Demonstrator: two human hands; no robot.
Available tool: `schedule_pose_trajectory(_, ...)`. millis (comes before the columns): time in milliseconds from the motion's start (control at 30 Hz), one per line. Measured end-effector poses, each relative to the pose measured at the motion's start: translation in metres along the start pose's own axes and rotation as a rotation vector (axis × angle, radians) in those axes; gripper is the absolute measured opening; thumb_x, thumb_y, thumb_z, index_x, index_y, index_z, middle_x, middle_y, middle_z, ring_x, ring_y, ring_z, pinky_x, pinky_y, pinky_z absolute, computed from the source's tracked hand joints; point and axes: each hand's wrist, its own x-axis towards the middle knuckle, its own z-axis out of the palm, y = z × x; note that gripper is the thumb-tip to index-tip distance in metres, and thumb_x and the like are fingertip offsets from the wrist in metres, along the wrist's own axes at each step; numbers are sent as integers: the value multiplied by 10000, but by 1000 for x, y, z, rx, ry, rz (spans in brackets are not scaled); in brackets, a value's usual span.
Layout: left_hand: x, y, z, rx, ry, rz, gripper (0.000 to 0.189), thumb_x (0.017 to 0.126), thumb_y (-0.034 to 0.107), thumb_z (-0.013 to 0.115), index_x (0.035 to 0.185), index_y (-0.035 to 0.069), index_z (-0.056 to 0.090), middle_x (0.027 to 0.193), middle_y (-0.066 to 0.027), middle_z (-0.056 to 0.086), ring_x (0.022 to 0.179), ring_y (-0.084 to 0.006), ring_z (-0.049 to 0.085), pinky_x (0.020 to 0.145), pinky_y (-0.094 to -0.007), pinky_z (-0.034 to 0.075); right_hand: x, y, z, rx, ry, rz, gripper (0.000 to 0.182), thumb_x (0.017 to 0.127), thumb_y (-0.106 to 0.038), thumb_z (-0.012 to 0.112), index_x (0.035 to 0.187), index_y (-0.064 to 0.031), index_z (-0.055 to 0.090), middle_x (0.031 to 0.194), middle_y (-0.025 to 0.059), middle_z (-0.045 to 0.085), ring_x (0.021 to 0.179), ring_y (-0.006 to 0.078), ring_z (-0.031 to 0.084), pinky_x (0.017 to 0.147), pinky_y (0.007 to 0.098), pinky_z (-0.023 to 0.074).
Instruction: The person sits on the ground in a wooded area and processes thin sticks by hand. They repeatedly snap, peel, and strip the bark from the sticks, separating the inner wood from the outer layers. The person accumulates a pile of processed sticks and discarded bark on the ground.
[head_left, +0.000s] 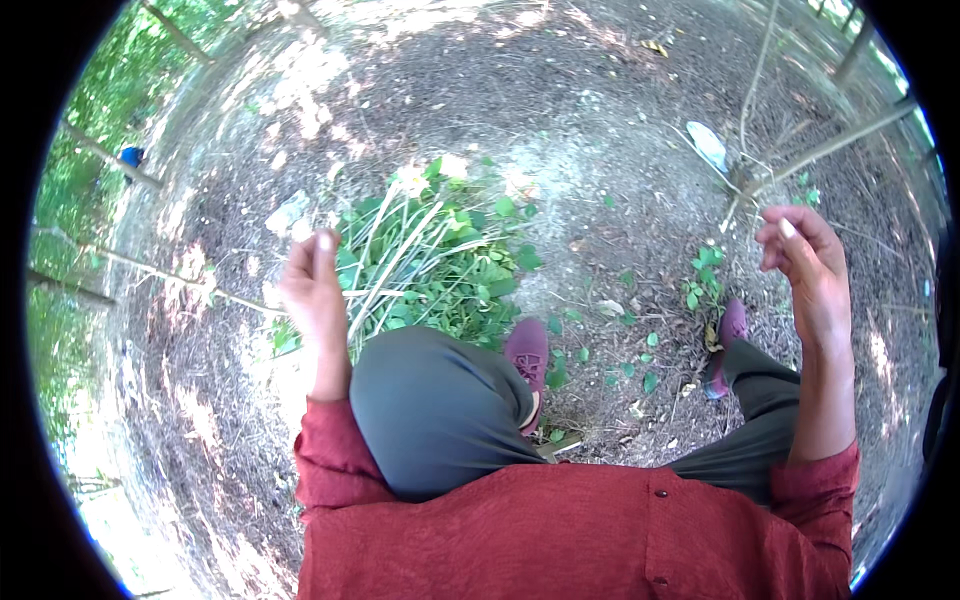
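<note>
My left hand (311, 281) is raised at the left edge of a heap of cut leafy stems (442, 262), thumb up and fingers curled. It is slightly blurred, and whether anything small sits in its grasp is hidden. The heap lies on the ground before my bent knee, pale bare stalks (401, 255) on top of green leaves. Off to the right, my right hand (810, 251) hangs in the air with loosely bent fingers and the thumb a little apart. Nothing shows in it. Below it grows a small leafy plant (705, 274) beside my shoe (733, 322).
A thin trunk (832, 146) rises at the right, by a pale flat piece of litter (706, 146). More slender trunks (112, 154) stand at the left, where a thin branch (187, 281) reaches towards my left hand. Loose leaves (649, 382) lie between my feet.
</note>
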Motion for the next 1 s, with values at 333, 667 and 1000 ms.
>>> schedule_pose_trajectory(333, -84, -219, -70, 854, -65, -147, 350, 811, 158, 673, 1131, 32, 611, 1055, -186, 607, 1008, -368, 559, 862, -447, 464, 0, 26, 14, -14, -92, 132, 172, 951, -123, 527, 1061, -23, 612, 853, 53, 631, 674, 92, 544, 634, 224, 449)
schedule_pose_trajectory(667, -69, -250, -50, 1048, -266, -151, 337, 775, 189, 713, 1074, 84, 601, 1010, -128, 603, 1012, -320, 566, 853, -436, 468, 7, 28, 40, 0, -182, 161, 146, 944, -88, 521, 1037, -27, 616, 840, 63, 632, 659, 100, 551, 626, 228, 457)
schedule_pose_trajectory(1000, -83, -240, -63, 828, -55, 40, 146, 799, 96, 635, 940, 86, 598, 836, -111, 592, 823, -313, 604, 703, -411, 497, 5, 25, 44, -85, -230, 133, 143, 938, -75, 526, 1031, -23, 621, 816, 54, 640, 648, 81, 551, 625, 216, 454)
